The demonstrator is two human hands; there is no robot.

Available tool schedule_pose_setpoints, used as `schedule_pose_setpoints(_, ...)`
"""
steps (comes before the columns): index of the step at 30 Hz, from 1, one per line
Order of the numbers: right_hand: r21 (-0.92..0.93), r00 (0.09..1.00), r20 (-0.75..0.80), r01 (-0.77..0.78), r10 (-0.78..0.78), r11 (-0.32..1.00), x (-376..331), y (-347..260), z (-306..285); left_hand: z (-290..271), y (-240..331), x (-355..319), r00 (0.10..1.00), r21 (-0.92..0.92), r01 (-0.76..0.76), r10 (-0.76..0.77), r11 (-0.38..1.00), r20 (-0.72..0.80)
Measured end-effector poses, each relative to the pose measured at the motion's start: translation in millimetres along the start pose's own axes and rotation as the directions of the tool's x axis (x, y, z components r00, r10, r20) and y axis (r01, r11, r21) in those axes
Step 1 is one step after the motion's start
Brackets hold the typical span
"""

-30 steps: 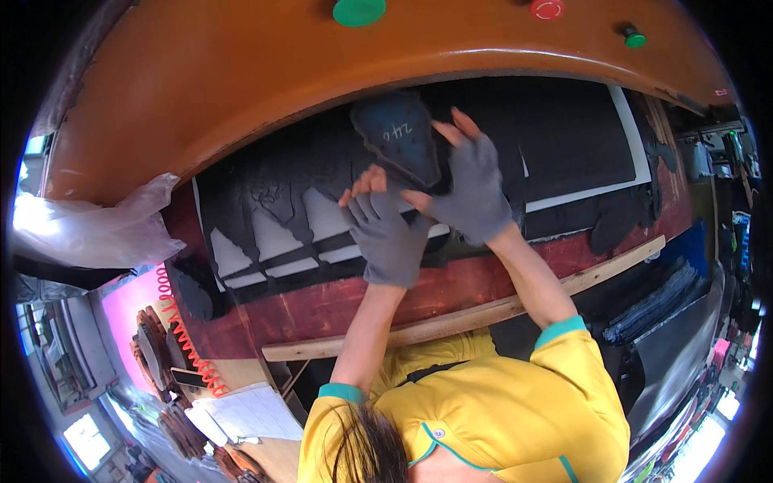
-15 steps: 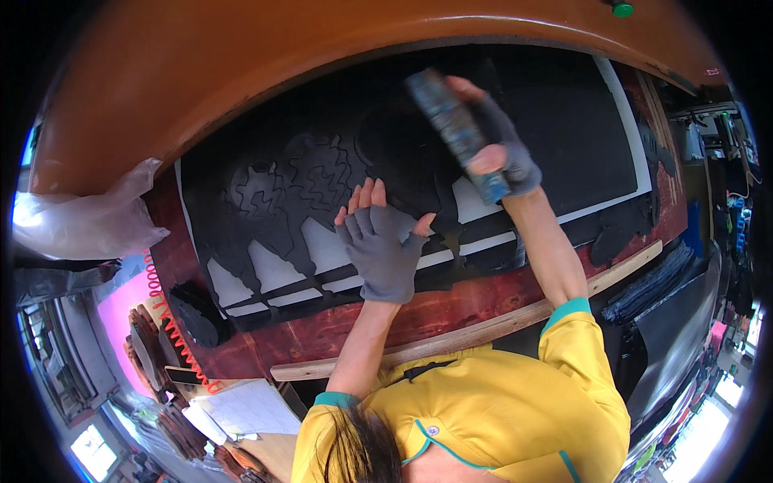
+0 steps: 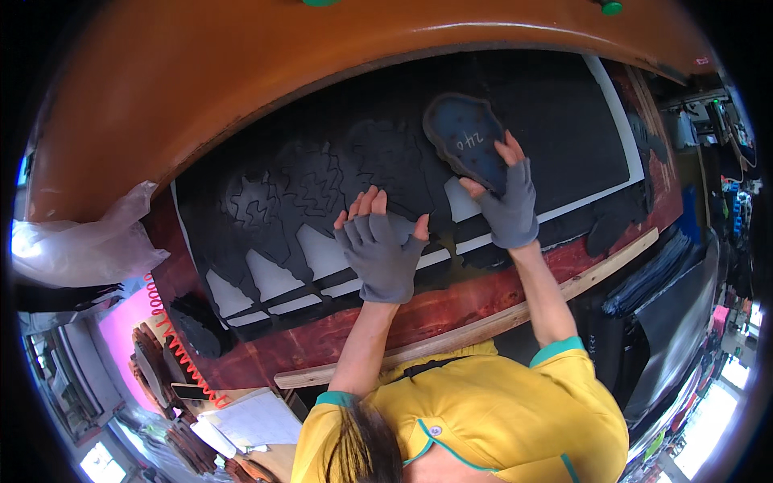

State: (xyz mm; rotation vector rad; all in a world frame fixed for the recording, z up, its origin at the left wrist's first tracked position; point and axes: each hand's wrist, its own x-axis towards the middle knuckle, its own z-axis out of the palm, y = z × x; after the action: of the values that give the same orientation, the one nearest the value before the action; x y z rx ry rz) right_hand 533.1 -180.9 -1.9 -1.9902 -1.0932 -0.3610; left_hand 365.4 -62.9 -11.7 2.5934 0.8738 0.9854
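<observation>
A blue, sole-shaped cutting die (image 3: 462, 129) with a raised dark rim lies on a black sheet (image 3: 560, 133). My right hand (image 3: 513, 205), in a grey fingerless glove, grips its narrow near end, thumb on one side and fingers on the other. To the left, my left hand (image 3: 379, 256), gloved alike, rests spread over the near edge of the sheet with nothing in it. Several zigzag-edged cut outlines (image 3: 314, 185) mark the black sheet beyond and left of that hand. White backing (image 3: 326, 248) shows through pointed gaps along the near edge.
A large orange machine beam (image 3: 266, 72) arches over the far side. The red board (image 3: 451, 302) ends at a wooden strip (image 3: 483, 322) near my body. Clear plastic (image 3: 97, 233) and a red coiled hose (image 3: 181, 346) are at left. Stacked black sheets (image 3: 652, 278) sit at right.
My right hand has come down and nearer to me. The cutting die, tilted on edge and blurred before, now lies flat on the black sheet. My left hand has barely moved.
</observation>
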Motion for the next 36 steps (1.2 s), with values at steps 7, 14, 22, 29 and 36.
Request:
schedule_pose_setpoints(7, 0.197, 0.976, -0.077, -0.187, 0.205, 0.962, 8.7, 20.2, 26.5, 19.1, -11.8, 23.3, 0.998, -0.007, -0.034, 0.034, 0.999, -0.047)
schedule_pose_setpoints(14, 0.191, 0.981, -0.064, -0.170, 0.186, 0.967, 61.3, 31.8, 54.6, 39.2, -26.2, 72.8, 0.993, 0.050, -0.058, 0.063, 0.997, -0.095)
schedule_pose_setpoints(22, 0.064, 0.986, -0.154, 0.069, -0.058, 0.996, -2.9, -8.4, 15.7, 4.1, -9.2, 151.4, 0.861, 0.273, -0.224, 0.321, 0.936, -0.395)
schedule_pose_setpoints(29, 0.041, 0.969, 0.223, 0.096, -0.102, 0.995, -43.0, -1.2, 39.3, 17.5, -15.3, 265.7, 0.699, 0.527, -0.353, 0.593, 0.773, -0.401)
schedule_pose_setpoints(36, 0.029, 0.957, 0.258, 0.132, -0.135, 0.991, -27.7, 7.4, 46.4, 13.8, -36.1, 121.4, 0.939, 0.191, -0.243, 0.280, 0.951, -0.198)
